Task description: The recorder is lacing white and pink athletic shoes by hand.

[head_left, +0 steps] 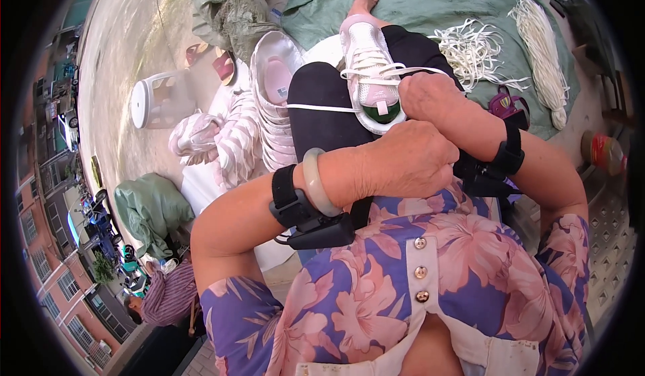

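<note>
A white and pale pink sneaker (371, 60) lies across my black-trousered legs, its toe pointing away and its heel opening toward me. White shoelace (373, 74) crisscrosses its front, and one strand runs left over my knee. My right hand (430, 97) is closed beside the shoe's tongue, with a strand of the lace passing into its fingers. Nearer my body, my left hand (413, 159) is closed in a fist just below the heel, its wrist in a pale bangle. Its fingers are turned away, so what it grips is hidden.
Stacked pink and white sneakers (274, 107) and a row of others (225, 137) stand at left. Beyond are a translucent white plastic container (161, 99) and sandals (224, 67). Loose laces (474, 50) and a lace bundle (543, 60) lie on green cloth (430, 0). A person (171, 295) sits lower left.
</note>
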`<state>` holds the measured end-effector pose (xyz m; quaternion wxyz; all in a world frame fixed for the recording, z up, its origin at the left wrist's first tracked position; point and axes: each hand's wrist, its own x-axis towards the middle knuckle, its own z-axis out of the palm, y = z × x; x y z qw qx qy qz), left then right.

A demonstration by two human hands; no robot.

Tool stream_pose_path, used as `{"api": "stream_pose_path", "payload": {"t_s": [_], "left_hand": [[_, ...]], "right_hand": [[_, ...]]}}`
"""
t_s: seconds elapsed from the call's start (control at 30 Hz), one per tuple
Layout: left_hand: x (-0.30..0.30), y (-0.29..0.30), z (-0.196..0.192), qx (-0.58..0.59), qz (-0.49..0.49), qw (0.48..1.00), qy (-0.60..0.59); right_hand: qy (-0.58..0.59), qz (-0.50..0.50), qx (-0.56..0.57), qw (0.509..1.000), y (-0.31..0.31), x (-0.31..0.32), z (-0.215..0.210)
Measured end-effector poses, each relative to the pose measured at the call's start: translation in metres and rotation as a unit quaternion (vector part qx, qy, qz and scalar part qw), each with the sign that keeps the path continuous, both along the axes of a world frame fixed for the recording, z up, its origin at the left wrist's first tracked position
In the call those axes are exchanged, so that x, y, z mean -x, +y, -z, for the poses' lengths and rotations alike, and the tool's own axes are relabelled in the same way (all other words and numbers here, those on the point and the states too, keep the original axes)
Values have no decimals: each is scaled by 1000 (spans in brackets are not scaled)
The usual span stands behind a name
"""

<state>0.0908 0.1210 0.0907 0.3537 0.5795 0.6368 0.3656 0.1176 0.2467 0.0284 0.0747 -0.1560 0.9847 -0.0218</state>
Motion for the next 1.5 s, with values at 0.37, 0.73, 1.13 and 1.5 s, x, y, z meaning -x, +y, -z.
{"api": "stream_pose_path", "payload": {"t_s": [0.37,0.73,1.13,1.5], "left_hand": [[19,-40,-21,78,-6,995,-60],[86,-214,-20,281,-307,832,367],[81,-193,59,304,-266,798,448],[46,-68,61,261,-350,828,-351]], "right_hand": [[-53,183,564,804,22,12,-7],[-239,235,563,755,132,-45,-46],[49,140,202,968,145,-97,43],[-346,432,707,441,51,-35,25]]}}
